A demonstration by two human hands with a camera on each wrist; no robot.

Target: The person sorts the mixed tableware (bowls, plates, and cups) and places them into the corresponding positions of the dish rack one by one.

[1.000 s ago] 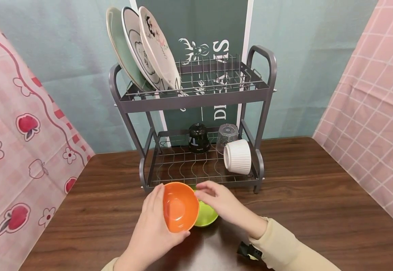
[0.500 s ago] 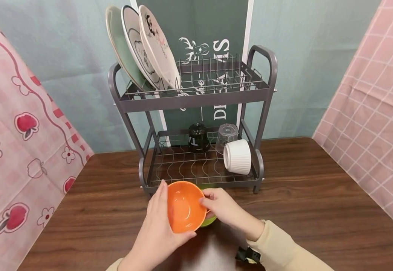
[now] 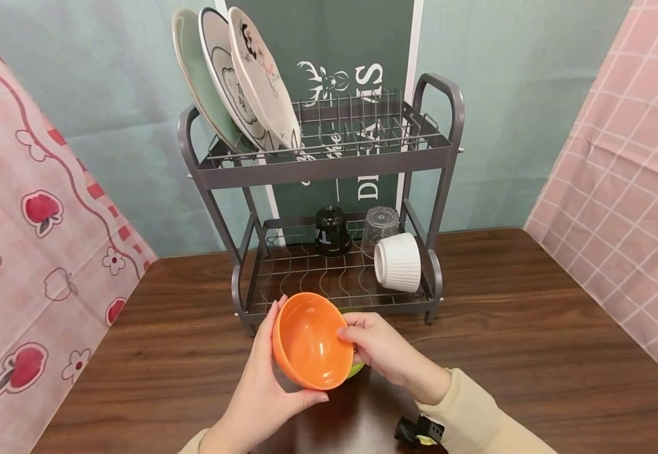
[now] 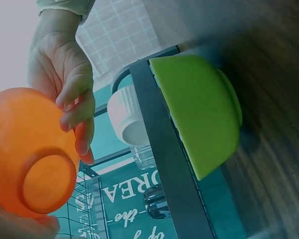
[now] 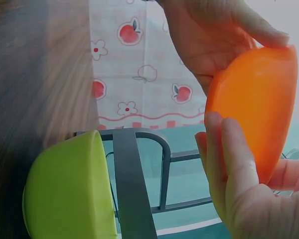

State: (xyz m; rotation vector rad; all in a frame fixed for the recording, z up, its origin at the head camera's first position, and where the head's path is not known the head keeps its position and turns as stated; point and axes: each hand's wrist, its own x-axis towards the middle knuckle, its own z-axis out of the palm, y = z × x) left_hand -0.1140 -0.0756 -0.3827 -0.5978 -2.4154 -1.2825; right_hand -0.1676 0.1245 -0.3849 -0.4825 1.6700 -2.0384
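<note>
An orange bowl [image 3: 313, 343] is held tilted above the table, its inside facing the head camera. My left hand [image 3: 257, 384] grips it from the left, thumb under the lower edge and fingers along the outer wall. On the opposite side my right hand [image 3: 385, 350] pinches the rim, with the thumb inside and fingers behind on the outer wall, as the right wrist view shows. A green bowl [image 4: 197, 112] stands upright on the table in front of the rack; the orange bowl and right hand hide most of it in the head view.
Behind stands a two-tier grey dish rack [image 3: 329, 173]. Several plates lean in its upper left, among them a floral plate [image 3: 266, 82]. Below are a black cup [image 3: 331, 233], a clear glass [image 3: 378, 227] and a white ribbed cup [image 3: 399, 261]. Brown table [image 3: 533, 353] surrounds it.
My right hand has come onto the orange bowl's right rim and now pinches it. The bowl has shifted slightly right and up and turned, covering more of the green bowl.
</note>
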